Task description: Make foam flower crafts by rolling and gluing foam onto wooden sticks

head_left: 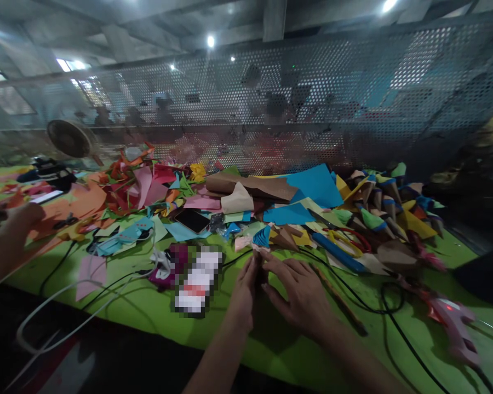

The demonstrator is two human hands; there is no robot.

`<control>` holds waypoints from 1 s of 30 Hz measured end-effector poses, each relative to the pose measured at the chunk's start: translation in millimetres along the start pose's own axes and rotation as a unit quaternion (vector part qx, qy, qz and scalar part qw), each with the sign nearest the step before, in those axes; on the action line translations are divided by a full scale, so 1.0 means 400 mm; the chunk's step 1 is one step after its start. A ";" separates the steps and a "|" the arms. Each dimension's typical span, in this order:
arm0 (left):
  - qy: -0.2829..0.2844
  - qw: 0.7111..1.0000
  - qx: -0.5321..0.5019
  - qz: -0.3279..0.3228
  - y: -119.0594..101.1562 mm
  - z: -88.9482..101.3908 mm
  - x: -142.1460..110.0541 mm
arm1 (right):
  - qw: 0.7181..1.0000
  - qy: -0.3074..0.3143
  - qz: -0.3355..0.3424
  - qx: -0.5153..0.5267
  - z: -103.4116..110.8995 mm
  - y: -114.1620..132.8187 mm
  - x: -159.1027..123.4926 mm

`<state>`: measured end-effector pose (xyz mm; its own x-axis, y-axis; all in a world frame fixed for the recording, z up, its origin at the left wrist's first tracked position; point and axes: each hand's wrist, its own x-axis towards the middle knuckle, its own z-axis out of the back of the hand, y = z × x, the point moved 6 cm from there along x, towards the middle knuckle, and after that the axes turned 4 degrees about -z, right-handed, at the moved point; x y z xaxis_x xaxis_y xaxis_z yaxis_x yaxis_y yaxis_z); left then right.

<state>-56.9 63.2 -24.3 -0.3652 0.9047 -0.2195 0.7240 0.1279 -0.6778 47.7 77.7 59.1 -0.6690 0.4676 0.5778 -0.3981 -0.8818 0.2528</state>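
Near the table's middle, my left hand [248,290] is closed, its fingertips pinching a small piece of paper [261,236] with blue pleats above a pale pink part. My right hand [299,290] is beside it, fingers apart and stretched forward, with the index fingertip against the base of the piece. Its thumb is close to my left hand. My fingers cover the lower end of the paper.
Cut paper, rolled brown paper [250,187] and several paper cones [378,197] lie behind. Right are red-handled scissors [353,238], a stick [340,301] and a pink glue gun [456,328] with cable. Left are a phone [199,282], white cables and another person's arm [14,241].
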 end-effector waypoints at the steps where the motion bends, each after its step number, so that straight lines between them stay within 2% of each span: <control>1: 0.002 1.000 -0.004 0.000 0.001 0.000 0.000 | 1.000 0.001 0.000 0.000 0.000 0.001 0.001; 9: -0.006 1.000 -0.019 -0.005 0.003 0.005 -0.002 | 1.000 -0.001 -0.001 0.004 0.007 0.006 0.002; 30: -0.033 0.998 -0.049 0.029 0.016 0.015 -0.002 | 1.000 -0.001 -0.005 -0.006 0.005 0.005 0.005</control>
<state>-55.5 60.8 -32.7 -0.3569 0.8833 -0.3040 0.7975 0.1186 -0.5916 46.9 76.8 62.3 -0.6640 0.4756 0.5770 -0.4120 -0.8766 0.2484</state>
